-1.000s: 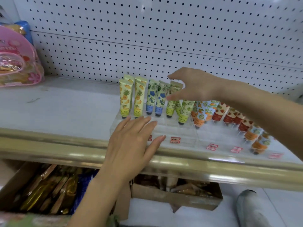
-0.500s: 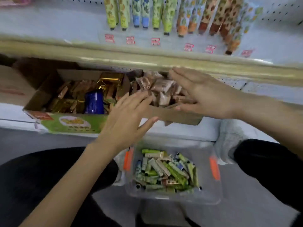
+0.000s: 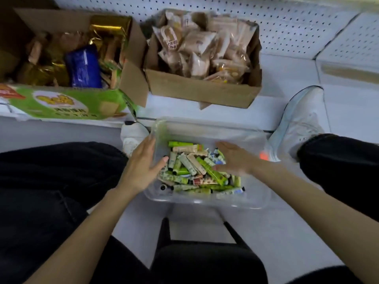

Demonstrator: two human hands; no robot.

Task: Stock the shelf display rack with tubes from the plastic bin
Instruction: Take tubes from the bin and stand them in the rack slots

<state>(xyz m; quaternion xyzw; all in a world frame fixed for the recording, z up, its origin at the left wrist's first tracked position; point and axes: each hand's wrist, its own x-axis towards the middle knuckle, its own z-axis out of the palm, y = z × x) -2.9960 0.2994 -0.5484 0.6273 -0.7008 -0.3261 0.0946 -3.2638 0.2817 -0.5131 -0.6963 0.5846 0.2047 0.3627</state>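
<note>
A clear plastic bin [image 3: 254, 199] stands on the floor between my knees, holding several small tubes [image 3: 190, 167] in green, cream and blue prints. My left hand [image 3: 143, 167] is flat against the bin's left wall, fingers straight, thumb reaching over the rim. Inside the bin on the right, my right hand [image 3: 233, 158] hovers over the tubes with fingers extended, blurred by motion, and holds nothing that I can see. The display rack is out of view.
Two open cardboard boxes sit on the low shelf ahead: one with gold and blue packets [image 3: 82, 64], one with beige wrapped snacks [image 3: 203, 48]. My white shoes [image 3: 297, 124] flank the bin. White pegboard [image 3: 287, 21] backs the shelf.
The view has dropped from the rack on the upper shelf to the floor. Both hands came down from the shelf edge to the bin, left onto its wall, right into the tubes.
</note>
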